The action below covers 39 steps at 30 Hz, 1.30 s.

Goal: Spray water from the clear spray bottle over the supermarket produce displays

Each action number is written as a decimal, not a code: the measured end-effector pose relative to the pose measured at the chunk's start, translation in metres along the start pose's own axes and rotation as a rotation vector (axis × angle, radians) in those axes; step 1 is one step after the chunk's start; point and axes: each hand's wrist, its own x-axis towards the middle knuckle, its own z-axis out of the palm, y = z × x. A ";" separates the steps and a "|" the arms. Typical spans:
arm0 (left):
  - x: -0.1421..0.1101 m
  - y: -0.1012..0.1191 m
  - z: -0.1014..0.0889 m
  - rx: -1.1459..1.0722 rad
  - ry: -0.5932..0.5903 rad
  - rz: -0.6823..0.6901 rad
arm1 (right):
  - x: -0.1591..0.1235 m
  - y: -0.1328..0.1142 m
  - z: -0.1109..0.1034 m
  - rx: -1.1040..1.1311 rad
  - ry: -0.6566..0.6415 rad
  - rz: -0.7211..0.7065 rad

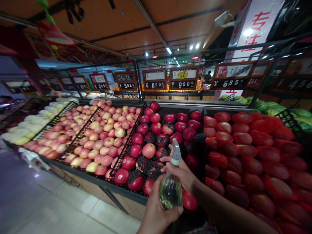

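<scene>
A clear spray bottle [171,191] with a pale nozzle head stands upright in front of me, its body looking greenish. My left hand [155,208] is wrapped around the lower part of the bottle, thumb across its base. Around the neck, just under the nozzle, my right hand [183,173] is closed, with some fingers reaching out past the far side. Dark red apples [137,139] lie beyond and beneath both hands, several in black foam nets. The bottle and hands hide part of them.
Left of the red apples are crates of pinkish apples [107,141] and pale round fruit [36,122]. Fruits in red nets [241,149] fill the right side. Black mesh dividers [130,138] separate the sections. Price signs [184,79] hang from a rail behind. Tiled floor [80,208] lies at lower left.
</scene>
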 end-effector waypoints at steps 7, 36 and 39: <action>0.009 -0.002 -0.040 -0.076 -0.136 0.026 | 0.007 0.007 0.036 -0.245 0.169 -0.064; -0.010 -0.030 -0.152 -0.393 -0.198 -0.233 | 0.046 0.031 0.127 -0.323 0.330 -0.230; 0.000 -0.034 -0.134 -0.423 -0.335 -0.225 | 0.020 0.020 0.107 -0.349 0.454 -0.246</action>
